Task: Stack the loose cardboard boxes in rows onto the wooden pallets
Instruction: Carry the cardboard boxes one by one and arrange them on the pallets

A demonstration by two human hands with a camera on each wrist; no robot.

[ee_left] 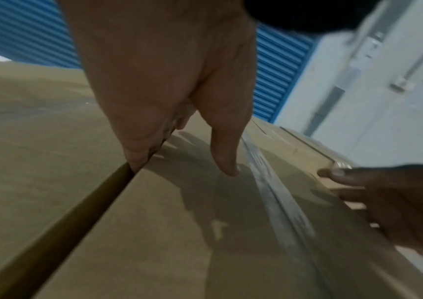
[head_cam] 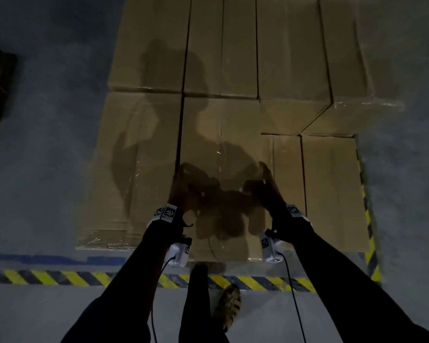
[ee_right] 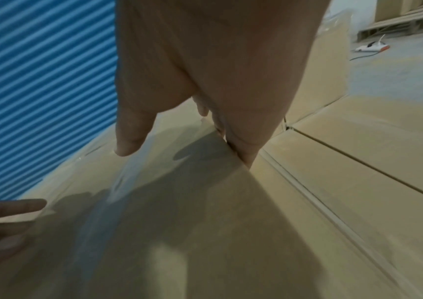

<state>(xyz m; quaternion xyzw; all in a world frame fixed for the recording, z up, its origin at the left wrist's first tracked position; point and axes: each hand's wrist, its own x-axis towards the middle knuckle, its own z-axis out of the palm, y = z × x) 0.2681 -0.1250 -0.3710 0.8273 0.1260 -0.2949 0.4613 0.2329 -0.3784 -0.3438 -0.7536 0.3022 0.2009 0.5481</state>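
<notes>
A taped brown cardboard box point(head_cam: 221, 144) sits front and centre in a block of like boxes. My left hand point(head_cam: 181, 189) is at its left edge: in the left wrist view the fingers point(ee_left: 138, 149) reach straight down into the narrow gap beside the box point(ee_left: 179, 232) and the thumb lies on its top. My right hand point(head_cam: 270, 189) mirrors this at the right edge, with fingers point(ee_right: 243, 141) down the side of the box point(ee_right: 179, 222) and the thumb on top. Whatever the boxes stand on is hidden.
A box point(head_cam: 134, 169) flanks the centre one on the left, lower boxes point(head_cam: 330, 194) on the right, and a back row point(head_cam: 221, 45) stands behind. Yellow-black floor tape point(head_cam: 60, 278) runs before my sandalled foot point(head_cam: 229, 305). A blue shutter point(ee_left: 26, 30) and a wooden pallet point(ee_right: 397, 22) stand beyond.
</notes>
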